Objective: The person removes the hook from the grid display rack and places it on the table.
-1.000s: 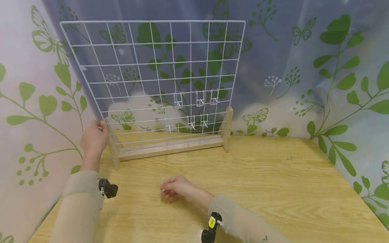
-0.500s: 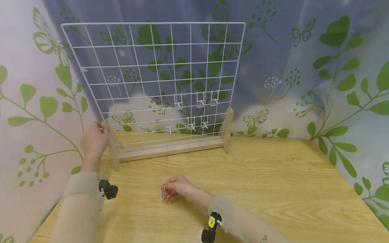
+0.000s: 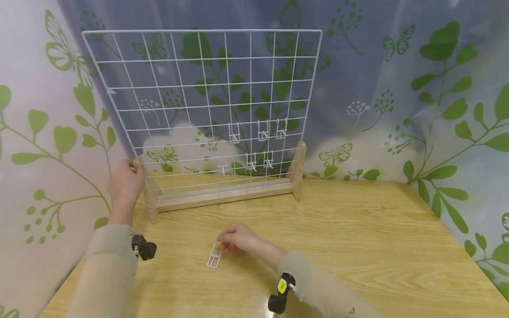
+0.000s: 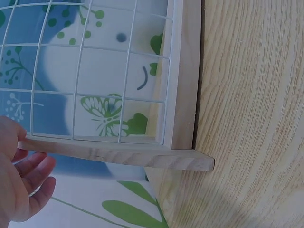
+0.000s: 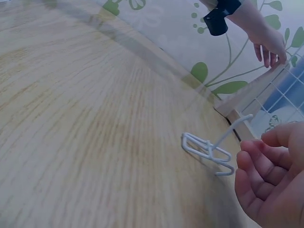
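A white wire hook [image 3: 214, 256] lies on the wooden table, its prong sticking up in the right wrist view [image 5: 209, 151]. Just to the right of it is my right hand [image 3: 238, 238], fingers loosely curled and apart from the hook. My left hand [image 3: 126, 183] pinches the top of the left wooden upright [image 4: 95, 151] of a stand. That stand holds up a white wire grid panel [image 3: 200, 85]. Several similar white hooks [image 3: 251, 163] hang on the lower right half of the grid, in two rows.
The wooden table [image 3: 358, 247] stretches out to the right and in front. A patterned curtain [image 3: 370, 101] with leaves and butterflies closes off the back and sides. The stand's wooden base bar [image 3: 224, 196] runs across to the right upright [image 3: 298, 170].
My right hand has let go of the wire hook, which now lies flat on the table, and has drawn slightly right. The left hand stays at the upright.
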The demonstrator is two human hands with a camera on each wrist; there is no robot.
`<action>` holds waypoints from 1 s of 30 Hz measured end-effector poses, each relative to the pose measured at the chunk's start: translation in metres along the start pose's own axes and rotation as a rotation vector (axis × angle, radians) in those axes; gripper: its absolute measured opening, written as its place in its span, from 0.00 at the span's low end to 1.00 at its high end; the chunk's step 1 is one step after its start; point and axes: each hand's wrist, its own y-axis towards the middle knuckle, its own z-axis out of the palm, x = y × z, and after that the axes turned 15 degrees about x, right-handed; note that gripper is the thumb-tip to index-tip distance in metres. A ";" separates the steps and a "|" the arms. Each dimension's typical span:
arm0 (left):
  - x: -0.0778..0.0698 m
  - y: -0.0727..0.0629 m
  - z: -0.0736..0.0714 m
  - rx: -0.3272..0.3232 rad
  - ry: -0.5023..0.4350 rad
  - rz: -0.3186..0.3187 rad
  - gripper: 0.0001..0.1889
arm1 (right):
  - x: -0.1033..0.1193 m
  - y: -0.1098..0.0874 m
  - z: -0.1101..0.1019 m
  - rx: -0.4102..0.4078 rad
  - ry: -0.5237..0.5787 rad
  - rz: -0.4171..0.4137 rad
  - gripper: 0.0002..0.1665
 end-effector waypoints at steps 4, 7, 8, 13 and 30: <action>0.001 0.001 0.001 0.003 -0.042 -0.027 0.27 | 0.004 -0.001 -0.009 -0.008 -0.016 -0.010 0.11; 0.001 0.003 0.002 -0.016 -0.106 -0.042 0.28 | 0.007 -0.004 -0.017 -0.008 -0.025 -0.027 0.13; 0.001 0.004 0.002 -0.024 -0.129 -0.047 0.28 | 0.008 -0.004 -0.019 -0.010 -0.025 -0.032 0.14; -0.003 0.005 0.003 -0.043 -0.242 -0.077 0.28 | 0.014 -0.005 -0.029 -0.031 -0.035 -0.052 0.15; 0.003 0.004 0.010 -0.080 -0.257 -0.080 0.27 | 0.084 -0.004 -0.089 -0.202 0.008 -0.188 0.16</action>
